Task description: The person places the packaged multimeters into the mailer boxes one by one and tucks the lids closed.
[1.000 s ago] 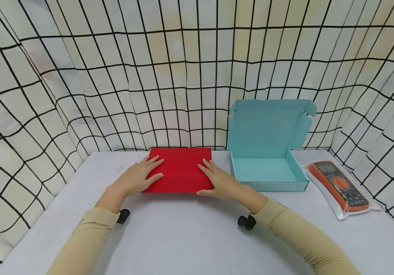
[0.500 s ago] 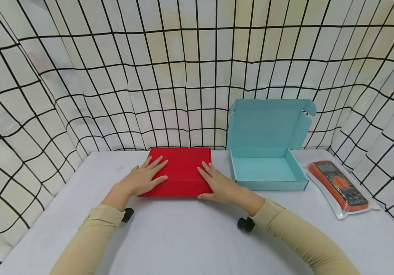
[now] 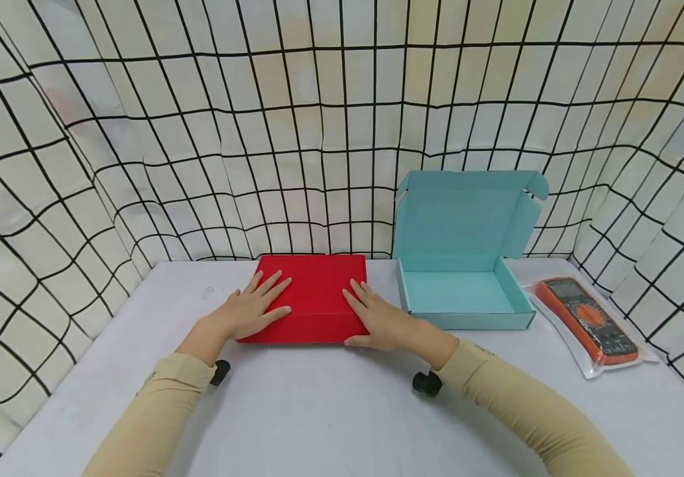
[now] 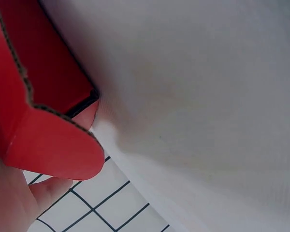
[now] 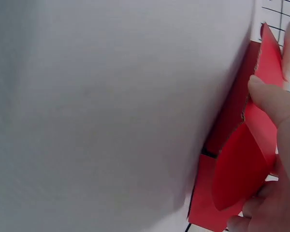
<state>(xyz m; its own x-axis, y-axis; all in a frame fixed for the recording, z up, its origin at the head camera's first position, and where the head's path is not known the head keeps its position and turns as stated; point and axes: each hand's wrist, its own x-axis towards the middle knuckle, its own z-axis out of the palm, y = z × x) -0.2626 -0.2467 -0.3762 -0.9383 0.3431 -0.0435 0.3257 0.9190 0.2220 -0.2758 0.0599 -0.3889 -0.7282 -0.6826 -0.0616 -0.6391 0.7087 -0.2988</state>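
A red cardboard box (image 3: 324, 285) lies at the back of the white-covered table. My left hand (image 3: 243, 315) rests on the left part of its lid, fingers spread. At the lid's right front corner, my right hand (image 3: 382, 324) touches the top, with the thumb on the front flap. A rounded side flap (image 4: 58, 145) hangs from the lid in the left wrist view. In the right wrist view, another side flap (image 5: 241, 166) sticks out from the lid, and a dark gap shows between lid and box. The box's inside is mostly hidden.
Right of the red box stands a teal cardboard box (image 3: 470, 322), its lid raised and its inside bare. Farther right lies an orange-and-black multimeter (image 3: 586, 321) in a clear plastic bag. Grid-patterned cloth walls (image 3: 342, 132) surround the table (image 3: 318, 411).
The red box's front flap edge has come down and nearer to me. My left hand has slid slightly right and farther onto the lid. The right hand has hardly moved.
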